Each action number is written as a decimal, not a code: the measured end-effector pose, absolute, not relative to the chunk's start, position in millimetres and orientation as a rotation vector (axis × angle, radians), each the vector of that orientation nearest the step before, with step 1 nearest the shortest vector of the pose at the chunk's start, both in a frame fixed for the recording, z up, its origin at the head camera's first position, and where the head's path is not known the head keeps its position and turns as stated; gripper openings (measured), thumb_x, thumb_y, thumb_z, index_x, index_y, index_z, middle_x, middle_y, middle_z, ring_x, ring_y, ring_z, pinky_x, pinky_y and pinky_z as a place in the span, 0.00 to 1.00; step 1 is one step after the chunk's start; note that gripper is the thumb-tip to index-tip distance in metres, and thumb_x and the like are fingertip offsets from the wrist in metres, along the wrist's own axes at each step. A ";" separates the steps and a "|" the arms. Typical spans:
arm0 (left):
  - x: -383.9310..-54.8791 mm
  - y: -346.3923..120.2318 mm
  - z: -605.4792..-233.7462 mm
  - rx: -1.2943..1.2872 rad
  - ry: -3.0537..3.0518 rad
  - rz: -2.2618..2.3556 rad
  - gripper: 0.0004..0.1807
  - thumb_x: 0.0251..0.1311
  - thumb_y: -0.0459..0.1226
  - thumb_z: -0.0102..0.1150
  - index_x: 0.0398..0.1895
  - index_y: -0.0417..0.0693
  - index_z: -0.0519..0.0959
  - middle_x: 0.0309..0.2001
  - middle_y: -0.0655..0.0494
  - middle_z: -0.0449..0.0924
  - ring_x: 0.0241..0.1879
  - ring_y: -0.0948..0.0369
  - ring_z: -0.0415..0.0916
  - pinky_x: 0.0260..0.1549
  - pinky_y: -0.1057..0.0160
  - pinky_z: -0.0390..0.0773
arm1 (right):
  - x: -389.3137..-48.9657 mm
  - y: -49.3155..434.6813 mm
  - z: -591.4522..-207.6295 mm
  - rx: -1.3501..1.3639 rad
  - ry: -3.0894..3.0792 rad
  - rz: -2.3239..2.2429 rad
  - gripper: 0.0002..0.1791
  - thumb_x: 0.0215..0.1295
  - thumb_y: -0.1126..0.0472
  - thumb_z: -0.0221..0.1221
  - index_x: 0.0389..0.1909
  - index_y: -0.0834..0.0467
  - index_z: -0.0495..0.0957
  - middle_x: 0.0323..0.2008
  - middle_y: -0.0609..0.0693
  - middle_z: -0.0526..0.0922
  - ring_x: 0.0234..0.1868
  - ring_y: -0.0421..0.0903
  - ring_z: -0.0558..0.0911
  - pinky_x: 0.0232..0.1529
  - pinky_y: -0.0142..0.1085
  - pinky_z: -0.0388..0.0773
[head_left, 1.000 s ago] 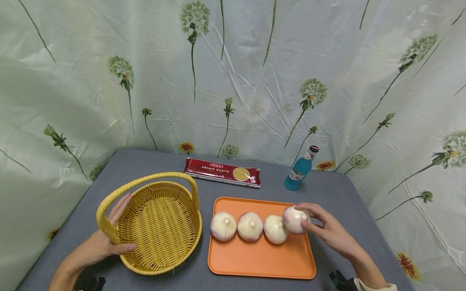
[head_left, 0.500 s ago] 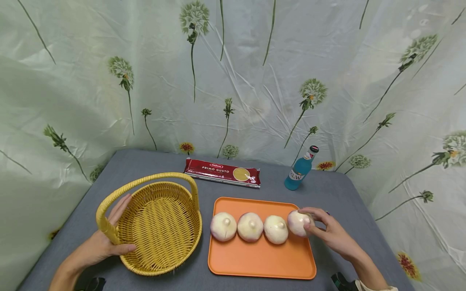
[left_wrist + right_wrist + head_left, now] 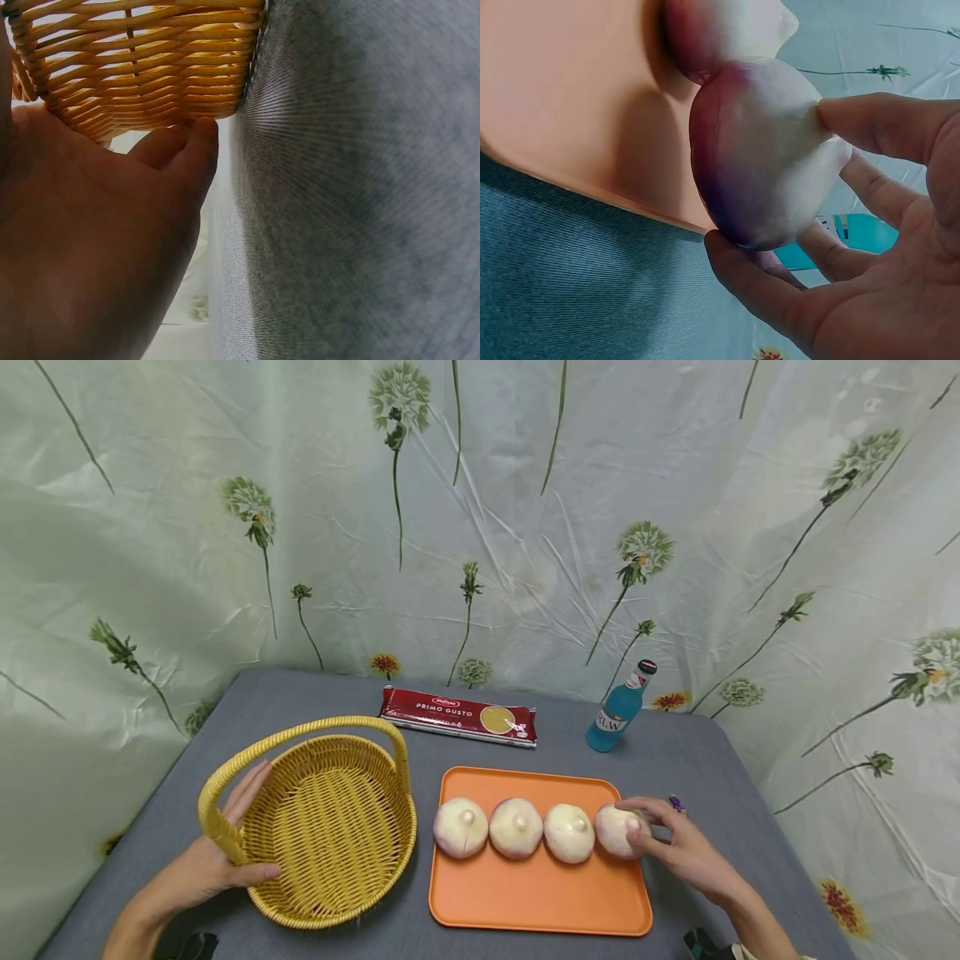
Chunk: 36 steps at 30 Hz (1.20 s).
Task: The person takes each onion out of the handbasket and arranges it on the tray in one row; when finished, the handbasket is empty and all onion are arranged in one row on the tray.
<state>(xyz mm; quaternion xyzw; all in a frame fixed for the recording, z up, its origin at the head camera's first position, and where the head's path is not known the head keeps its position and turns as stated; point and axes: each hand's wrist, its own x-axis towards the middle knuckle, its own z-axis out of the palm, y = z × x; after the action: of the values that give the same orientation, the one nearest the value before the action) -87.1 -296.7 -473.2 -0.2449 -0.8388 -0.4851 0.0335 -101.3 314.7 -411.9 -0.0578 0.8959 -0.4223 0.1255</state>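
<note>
On the right side of the orange tray [image 3: 540, 893], my right hand [image 3: 682, 843] grips a white-and-purple turnip [image 3: 617, 831] between thumb and fingers. In the right wrist view this turnip [image 3: 765, 157] overlaps its neighbour, with its purple side toward the tray and fingertips around it. Three similar turnips [image 3: 516, 828] sit in a row to its left. My left hand [image 3: 206, 864] holds the left side of a yellow wicker basket [image 3: 401, 852], thumb over the rim. From the left wrist, fingertips lie against the outside of the woven wall [image 3: 150, 75], low near the table.
Behind the tray lies a red pasta packet [image 3: 457, 714]. A blue bottle [image 3: 618, 710] with a dark cap stands at the back right. The basket's tall handle [image 3: 300, 731] arches over it. Grey cloth [image 3: 300, 689] covers the table, with a floral curtain [image 3: 510, 527] behind.
My right hand has moved slightly right and down, lowering the turnip from overlapping its neighbour to the row's right end. The left hand and basket have stayed put.
</note>
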 end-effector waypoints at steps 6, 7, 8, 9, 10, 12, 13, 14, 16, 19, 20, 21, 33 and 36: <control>-87.3 -296.9 -474.6 -0.755 -2.583 -1.479 0.70 0.43 0.24 0.76 0.82 0.51 0.35 0.81 0.60 0.29 0.75 0.79 0.26 0.59 0.87 0.39 | -101.5 314.5 -414.5 -0.142 2.594 -1.229 0.22 0.73 0.50 0.58 0.63 0.54 0.74 0.66 0.60 0.68 0.60 0.58 0.72 0.49 0.44 0.76; -87.3 -296.9 -474.7 -0.755 -2.584 -1.473 0.70 0.43 0.24 0.76 0.82 0.51 0.35 0.81 0.60 0.29 0.75 0.79 0.26 0.59 0.87 0.39 | -101.8 314.6 -414.9 -0.153 2.598 -1.225 0.22 0.73 0.50 0.58 0.63 0.54 0.74 0.66 0.61 0.68 0.60 0.58 0.72 0.49 0.44 0.76; -87.3 -297.0 -474.8 -0.755 -2.585 -1.468 0.70 0.43 0.25 0.76 0.82 0.51 0.35 0.81 0.60 0.29 0.75 0.78 0.26 0.59 0.87 0.39 | -102.0 314.6 -415.4 -0.152 2.605 -1.222 0.22 0.73 0.50 0.58 0.63 0.54 0.75 0.66 0.60 0.69 0.59 0.57 0.73 0.49 0.43 0.76; -87.2 -297.1 -474.9 -0.755 -2.585 -1.468 0.70 0.43 0.25 0.76 0.82 0.51 0.35 0.81 0.60 0.29 0.75 0.78 0.26 0.59 0.86 0.39 | -102.1 314.6 -415.7 -0.157 2.610 -1.214 0.22 0.73 0.50 0.58 0.63 0.53 0.75 0.66 0.60 0.69 0.59 0.57 0.73 0.48 0.43 0.76; -87.1 -297.2 -474.9 -0.753 -2.587 -1.470 0.70 0.43 0.25 0.76 0.82 0.51 0.34 0.81 0.60 0.28 0.75 0.79 0.26 0.59 0.87 0.39 | -102.2 314.8 -416.2 -0.172 2.618 -1.210 0.22 0.73 0.50 0.58 0.63 0.54 0.75 0.65 0.60 0.69 0.59 0.57 0.73 0.48 0.44 0.75; -87.0 -297.3 -474.6 -0.749 -2.588 -1.473 0.70 0.43 0.25 0.76 0.82 0.52 0.34 0.81 0.60 0.28 0.75 0.79 0.26 0.59 0.87 0.39 | -102.5 315.2 -417.4 -0.193 2.634 -1.194 0.21 0.73 0.50 0.58 0.62 0.53 0.75 0.65 0.59 0.70 0.58 0.55 0.72 0.49 0.44 0.75; -86.9 -297.3 -474.5 -0.747 -2.589 -1.473 0.70 0.44 0.25 0.75 0.82 0.52 0.34 0.81 0.60 0.28 0.75 0.79 0.26 0.59 0.87 0.39 | -102.7 315.6 -418.4 -0.202 2.640 -1.188 0.21 0.73 0.50 0.58 0.62 0.53 0.76 0.64 0.59 0.70 0.59 0.55 0.72 0.50 0.44 0.75; -86.9 -297.3 -474.3 -0.745 -2.590 -1.472 0.70 0.44 0.25 0.75 0.82 0.52 0.34 0.81 0.60 0.28 0.75 0.79 0.26 0.59 0.87 0.38 | -102.8 315.8 -419.2 -0.196 2.641 -1.185 0.20 0.73 0.50 0.58 0.62 0.52 0.76 0.64 0.58 0.71 0.59 0.54 0.72 0.50 0.44 0.75; -87.0 -297.2 -474.0 -0.741 -2.595 -1.465 0.70 0.44 0.25 0.76 0.82 0.52 0.34 0.81 0.60 0.28 0.75 0.79 0.26 0.59 0.87 0.39 | -103.5 316.2 -420.5 -0.230 2.641 -1.179 0.20 0.74 0.51 0.57 0.62 0.53 0.76 0.64 0.59 0.70 0.59 0.55 0.70 0.51 0.46 0.74; -86.9 -297.0 -473.4 -0.735 -2.602 -1.457 0.70 0.44 0.25 0.76 0.82 0.53 0.34 0.81 0.62 0.28 0.75 0.80 0.26 0.59 0.87 0.39 | -104.8 316.4 -422.0 -0.244 2.638 -1.179 0.19 0.74 0.52 0.57 0.62 0.53 0.76 0.64 0.59 0.71 0.60 0.55 0.69 0.52 0.49 0.73; -86.8 -296.9 -473.2 -0.732 -2.605 -1.455 0.70 0.44 0.26 0.76 0.82 0.53 0.34 0.81 0.63 0.28 0.75 0.80 0.26 0.59 0.87 0.39 | -105.3 316.2 -422.1 -0.254 2.639 -1.178 0.19 0.74 0.52 0.57 0.62 0.54 0.76 0.64 0.59 0.71 0.60 0.56 0.69 0.52 0.50 0.72; -86.7 -296.9 -473.1 -0.729 -2.609 -1.453 0.70 0.45 0.26 0.76 0.82 0.53 0.34 0.81 0.63 0.28 0.74 0.80 0.26 0.59 0.87 0.39 | -105.7 316.0 -422.1 -0.264 2.640 -1.174 0.19 0.74 0.53 0.56 0.62 0.54 0.75 0.64 0.60 0.71 0.60 0.57 0.68 0.52 0.50 0.72; -85.7 -295.7 -471.7 -0.728 -2.613 -1.466 0.70 0.45 0.26 0.75 0.82 0.54 0.33 0.81 0.60 0.28 0.74 0.81 0.26 0.58 0.87 0.39 | -104.8 314.1 -420.8 -0.175 2.591 -1.168 0.25 0.73 0.52 0.58 0.66 0.57 0.71 0.66 0.64 0.67 0.60 0.61 0.73 0.49 0.47 0.75; -86.0 -295.9 -471.7 -0.733 -2.606 -1.469 0.70 0.45 0.25 0.75 0.82 0.53 0.34 0.81 0.61 0.28 0.74 0.81 0.26 0.58 0.87 0.40 | -105.0 313.5 -420.7 -0.164 2.592 -1.159 0.26 0.73 0.52 0.58 0.67 0.57 0.70 0.67 0.65 0.67 0.59 0.60 0.74 0.48 0.46 0.76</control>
<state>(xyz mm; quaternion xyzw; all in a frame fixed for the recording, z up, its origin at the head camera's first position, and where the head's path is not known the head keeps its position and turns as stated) -86.0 -295.9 -471.7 -0.2378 -0.8457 -0.4767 0.0311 -105.0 313.5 -420.7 -0.0570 0.9013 -0.4031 0.1482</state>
